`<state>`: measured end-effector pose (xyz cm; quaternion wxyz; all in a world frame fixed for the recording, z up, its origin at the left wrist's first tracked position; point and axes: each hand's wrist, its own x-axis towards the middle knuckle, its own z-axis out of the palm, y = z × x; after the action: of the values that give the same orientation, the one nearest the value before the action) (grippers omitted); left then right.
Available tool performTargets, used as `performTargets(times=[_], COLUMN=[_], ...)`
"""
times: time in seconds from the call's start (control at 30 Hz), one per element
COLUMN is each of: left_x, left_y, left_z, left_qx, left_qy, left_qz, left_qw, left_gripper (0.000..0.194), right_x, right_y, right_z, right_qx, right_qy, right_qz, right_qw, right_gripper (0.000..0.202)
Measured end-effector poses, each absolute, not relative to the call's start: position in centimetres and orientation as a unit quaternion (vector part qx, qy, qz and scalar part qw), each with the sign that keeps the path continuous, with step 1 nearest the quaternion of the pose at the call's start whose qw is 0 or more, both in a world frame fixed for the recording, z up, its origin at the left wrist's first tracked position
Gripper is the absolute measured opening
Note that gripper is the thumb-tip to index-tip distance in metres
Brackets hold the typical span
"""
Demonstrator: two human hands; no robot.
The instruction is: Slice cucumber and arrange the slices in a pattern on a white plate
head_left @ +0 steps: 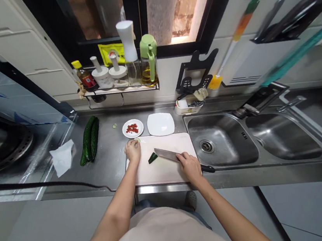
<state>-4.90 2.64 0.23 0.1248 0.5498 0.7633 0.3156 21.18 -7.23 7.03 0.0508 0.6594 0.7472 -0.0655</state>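
Note:
My right hand [190,167] is closed round a kitchen knife [166,154], its black handle sticking out to the right. The blade's tip points left over the white cutting board [164,176]. Close to the tip lies a short dark green cucumber piece [152,158]. At the board's far left corner, my left hand [133,150] has its fingers curled together, with a pale cucumber slice [137,140] at the fingertips. Just beyond that hand stands a small white plate [125,130] of chopped red pieces [132,128]. An empty white plate [160,124] is beside it.
Whole cucumbers [90,140] and a crumpled tissue [62,157] lie on the left of the steel counter [113,173]. A double sink [222,140] is at the right. Bottles and seasoning jars stand on a wall rack [122,89]; a stove [2,144] is far left.

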Motion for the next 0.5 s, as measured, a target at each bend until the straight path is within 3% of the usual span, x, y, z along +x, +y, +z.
performTargets(times=[0.23, 0.5], left_x=[-2.8, -1.1], left_y=[-2.0, -5.0], left_z=[-0.4, -0.4], left_qx=[0.608, 0.700], left_qy=[0.653, 0.576], left_qz=[0.424, 0.391], left_qw=[0.152, 0.161], left_gripper=[0.018, 0.023], right_x=[20.5, 20.2], right_y=[-6.8, -6.2], right_z=[6.7, 6.7], right_qx=[0.718, 0.699], right_qy=[0.685, 0.678], right_qz=[-0.126, -0.224], right_qw=[0.002, -0.040], right_gripper=[0.037, 0.028])
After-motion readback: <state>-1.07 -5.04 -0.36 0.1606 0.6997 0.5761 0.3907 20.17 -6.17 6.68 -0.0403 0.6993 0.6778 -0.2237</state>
